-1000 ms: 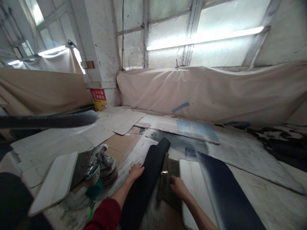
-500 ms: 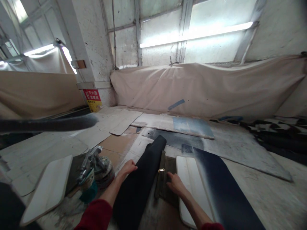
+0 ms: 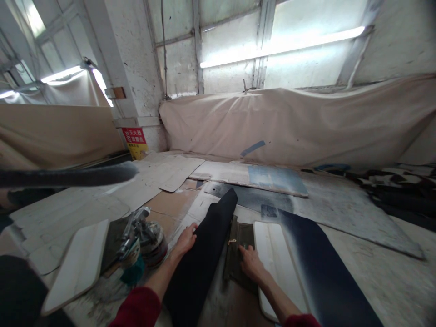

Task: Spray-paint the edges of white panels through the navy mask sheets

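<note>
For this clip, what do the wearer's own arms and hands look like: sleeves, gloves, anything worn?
Both hands are bare, with no gloves. The left hand leads back along a bare forearm to a dark red sleeve pushed up near the elbow. The right hand has the same dark red sleeve, seen only as a small patch at the picture's lower edge. No watch, rings or markings can be made out.

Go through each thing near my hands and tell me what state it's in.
Left hand: open, resting on the black panel's edge.
Right hand: flat on the dark pad.
Black panel: lying flat.
Dark pad: lying flat.
White panel: lying flat, unpainted.
Spray gun: set down, unheld.
</note>
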Demonstrator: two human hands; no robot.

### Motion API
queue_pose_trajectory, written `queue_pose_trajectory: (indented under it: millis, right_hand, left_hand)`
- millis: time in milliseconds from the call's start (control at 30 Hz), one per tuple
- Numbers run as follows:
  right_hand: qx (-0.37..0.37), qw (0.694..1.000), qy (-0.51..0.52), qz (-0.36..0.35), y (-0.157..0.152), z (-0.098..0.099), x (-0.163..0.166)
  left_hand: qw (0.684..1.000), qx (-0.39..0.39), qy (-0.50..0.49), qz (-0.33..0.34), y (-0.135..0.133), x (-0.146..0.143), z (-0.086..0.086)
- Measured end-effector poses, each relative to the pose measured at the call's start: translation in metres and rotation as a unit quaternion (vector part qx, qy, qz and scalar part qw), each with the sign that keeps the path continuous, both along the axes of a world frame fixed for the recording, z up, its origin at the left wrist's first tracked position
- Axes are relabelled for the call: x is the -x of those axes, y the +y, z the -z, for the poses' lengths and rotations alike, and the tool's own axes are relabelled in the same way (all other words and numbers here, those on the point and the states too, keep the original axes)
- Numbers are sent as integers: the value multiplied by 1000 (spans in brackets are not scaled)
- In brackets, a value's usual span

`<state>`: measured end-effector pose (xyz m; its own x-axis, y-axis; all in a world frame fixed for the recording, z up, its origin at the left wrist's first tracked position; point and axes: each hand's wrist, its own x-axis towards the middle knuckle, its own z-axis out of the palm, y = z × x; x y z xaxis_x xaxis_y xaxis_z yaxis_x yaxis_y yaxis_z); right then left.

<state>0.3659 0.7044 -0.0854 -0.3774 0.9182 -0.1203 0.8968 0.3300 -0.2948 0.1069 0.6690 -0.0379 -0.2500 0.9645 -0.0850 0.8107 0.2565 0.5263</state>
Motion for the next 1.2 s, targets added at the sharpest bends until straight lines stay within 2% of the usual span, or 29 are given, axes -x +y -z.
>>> queue_pose_trajectory:
  millis: [133, 267, 367, 433, 567, 700, 867, 1200]
  right_hand:
    - [-9, 1000, -2, -7, 1, 0, -1]
    - [-38, 999, 4, -16, 0, -8, -6]
    - [-86, 996, 2, 3, -4, -18, -13]
    - [-115, 993, -5, 39, -6, -20, -20]
    - [-100, 990, -38, 92, -7, -12, -37]
    - [-71, 993, -59, 75, -5, -4, -46]
    - [-70, 993, -71, 58, -8, -8, -45]
    - [-22, 996, -67, 53, -2, -23, -26]
  left_hand:
    - [999, -26, 6, 30, 6, -19, -26]
    - [995, 4, -36, 95, 10, -47, -37]
    - [991, 25, -68, 116, 9, -62, -36]
    - [988, 19, -88, 122, 9, -67, -37]
    - [983, -4, -131, 130, 11, -77, -39]
    - [978, -13, -165, 123, 11, -97, -32]
    - [975, -19, -186, 124, 9, -119, -17]
    - [973, -49, -177, 139, 7, -111, -21]
